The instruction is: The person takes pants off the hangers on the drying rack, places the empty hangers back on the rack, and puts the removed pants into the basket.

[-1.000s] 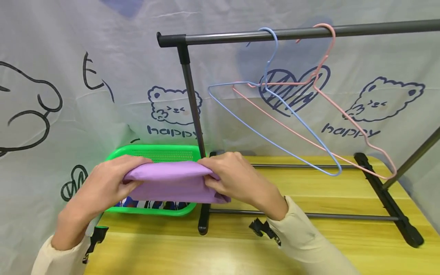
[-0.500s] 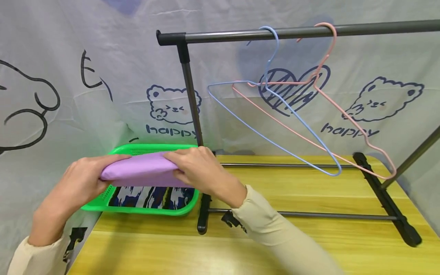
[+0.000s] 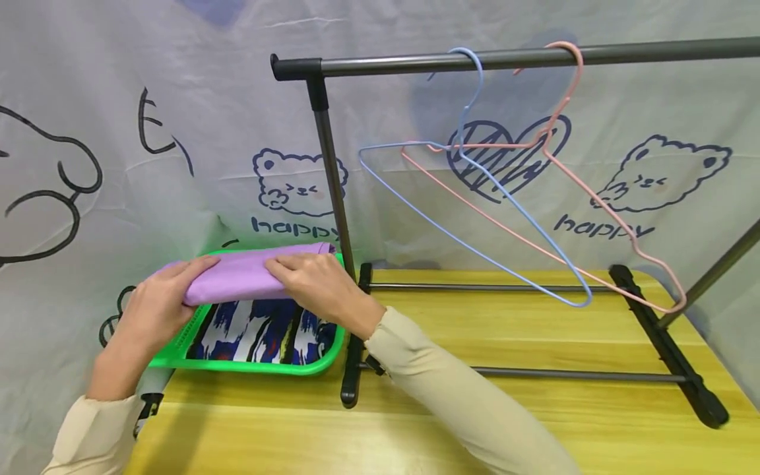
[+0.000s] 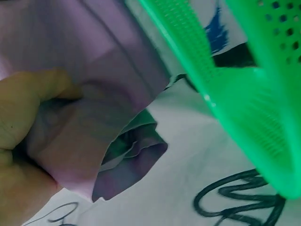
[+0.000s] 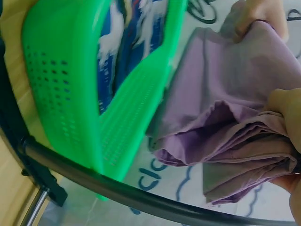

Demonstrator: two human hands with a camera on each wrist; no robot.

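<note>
A folded purple cloth (image 3: 240, 274) is held between both hands above the back of the green basket (image 3: 255, 367). My left hand (image 3: 157, 307) grips its left end, thumb and fingers pinching the layers; in the left wrist view the folded edge hangs out past the fingers. My right hand (image 3: 320, 284) pinches the cloth's near right side, and in the right wrist view several loose layers (image 5: 225, 136) show beside the fingers. Below, a cloth patterned in blue, white and black (image 3: 255, 333) lies in the basket.
A dark metal clothes rack (image 3: 332, 165) stands right of the basket, its upright close to my right hand. From its top bar hang a blue hanger (image 3: 415, 206) and a pink hanger (image 3: 617, 221). Under them is a yellow wooden table (image 3: 297, 422); a printed curtain (image 3: 237, 112) hangs behind.
Both hands have carried the purple cloth left and farther back over the basket. More of the patterned cloth shows now. The hangers and rack stay where they were.
</note>
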